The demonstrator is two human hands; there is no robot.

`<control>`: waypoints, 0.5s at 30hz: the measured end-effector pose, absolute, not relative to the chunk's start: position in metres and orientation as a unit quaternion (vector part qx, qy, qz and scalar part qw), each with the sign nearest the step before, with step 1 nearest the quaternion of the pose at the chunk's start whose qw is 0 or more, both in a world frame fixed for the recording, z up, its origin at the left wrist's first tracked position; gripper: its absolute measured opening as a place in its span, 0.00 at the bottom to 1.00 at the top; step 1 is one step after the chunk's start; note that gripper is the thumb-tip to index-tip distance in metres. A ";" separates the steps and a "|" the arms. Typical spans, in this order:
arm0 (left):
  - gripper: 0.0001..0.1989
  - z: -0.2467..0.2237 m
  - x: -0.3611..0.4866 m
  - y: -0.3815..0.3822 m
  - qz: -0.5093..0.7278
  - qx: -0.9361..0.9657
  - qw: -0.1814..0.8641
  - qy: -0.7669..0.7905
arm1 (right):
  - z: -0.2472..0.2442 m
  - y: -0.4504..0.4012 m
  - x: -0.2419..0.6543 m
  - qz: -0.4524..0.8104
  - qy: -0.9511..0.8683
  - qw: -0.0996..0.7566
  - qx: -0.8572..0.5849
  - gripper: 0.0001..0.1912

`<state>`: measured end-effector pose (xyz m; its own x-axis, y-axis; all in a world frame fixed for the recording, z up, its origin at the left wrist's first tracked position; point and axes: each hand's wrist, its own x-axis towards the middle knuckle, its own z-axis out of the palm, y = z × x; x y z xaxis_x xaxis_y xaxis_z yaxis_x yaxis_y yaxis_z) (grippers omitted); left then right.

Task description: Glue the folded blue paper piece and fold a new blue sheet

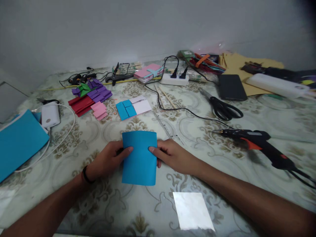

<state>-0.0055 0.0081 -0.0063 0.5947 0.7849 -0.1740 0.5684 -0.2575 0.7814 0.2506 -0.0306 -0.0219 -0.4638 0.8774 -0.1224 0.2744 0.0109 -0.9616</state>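
A sheet of blue paper is held up over the patterned table, its long sides upright. My left hand pinches its left edge, thumb on the front and fingers behind. On the opposite edge, my right hand grips it the same way, with most fingers hidden behind the sheet. Near my right forearm lies a white square of paper. Beyond the sheet is a folded blue and white paper piece, and a clear ruler lies to its right.
Folded red paper, purple paper and pink paper lie at back left. A blue stack and white power bank sit left. Scissors, a black glue gun and a power strip are at right and back.
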 end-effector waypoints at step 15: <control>0.23 -0.006 -0.005 0.008 0.125 0.782 0.430 0.434 | -0.021 -0.031 0.251 0.558 -0.652 0.265 -0.440 0.29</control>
